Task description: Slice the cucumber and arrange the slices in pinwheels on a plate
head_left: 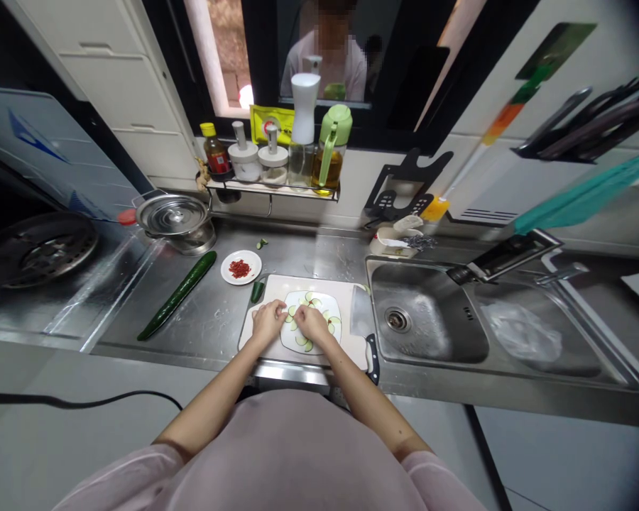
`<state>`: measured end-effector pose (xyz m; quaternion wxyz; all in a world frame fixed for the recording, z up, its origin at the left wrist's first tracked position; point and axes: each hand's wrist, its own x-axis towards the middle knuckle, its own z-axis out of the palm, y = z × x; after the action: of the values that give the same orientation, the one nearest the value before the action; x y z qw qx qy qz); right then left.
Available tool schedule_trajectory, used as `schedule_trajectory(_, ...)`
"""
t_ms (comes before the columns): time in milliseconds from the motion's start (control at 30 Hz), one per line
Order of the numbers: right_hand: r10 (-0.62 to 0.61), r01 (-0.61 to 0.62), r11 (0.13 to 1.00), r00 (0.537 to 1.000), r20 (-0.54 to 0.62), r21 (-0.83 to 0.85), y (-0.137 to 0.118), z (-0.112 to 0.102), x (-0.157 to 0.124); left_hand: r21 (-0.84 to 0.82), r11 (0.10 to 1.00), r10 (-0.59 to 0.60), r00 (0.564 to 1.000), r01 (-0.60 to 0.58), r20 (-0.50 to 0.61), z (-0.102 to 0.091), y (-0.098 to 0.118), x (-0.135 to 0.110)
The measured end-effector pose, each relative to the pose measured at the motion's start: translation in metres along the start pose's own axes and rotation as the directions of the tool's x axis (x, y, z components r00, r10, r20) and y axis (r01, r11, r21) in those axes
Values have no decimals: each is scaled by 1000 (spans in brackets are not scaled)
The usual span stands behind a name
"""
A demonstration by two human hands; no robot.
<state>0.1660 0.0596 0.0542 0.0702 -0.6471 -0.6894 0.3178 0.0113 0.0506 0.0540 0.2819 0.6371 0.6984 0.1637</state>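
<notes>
A squarish white plate [301,343] lies on a pale cutting board [250,330], with thin cucumber slices [308,346] set around it and small red bits among them. Over its left edge, my left hand [268,323] has thumb and fingers drawn together beside a slice. My right hand [312,323] reaches over the middle of the plate, its fingertips pinched close to the left ones. Whatever sits between the fingertips of either hand is too small to make out. A broad knife [373,358] rests along the board's right side, black handle toward me.
Left of the board are a small plate of chopped red pieces [240,268], a cucumber stub [257,291] and a long whole cucumber [178,297]. A lidded steel pot [178,223] stands behind. On the right is a sink [431,312]; bottles [301,128] line the wall rack.
</notes>
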Motion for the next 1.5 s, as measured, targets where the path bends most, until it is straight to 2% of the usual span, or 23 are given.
schedule_trajectory(633,28,-26,994,999,17,-109,-4,3,2,163,985,50,997,-60,62,12,10,5)
schedule_trajectory(900,49,-51,995,998,-37,-82,2,4,6,158,985,55,996,-65,67,12,10,6)
schedule_trajectory(1500,81,-81,992,997,3,-99,-4,2,6,147,986,67,996,-74,51,13,9,7)
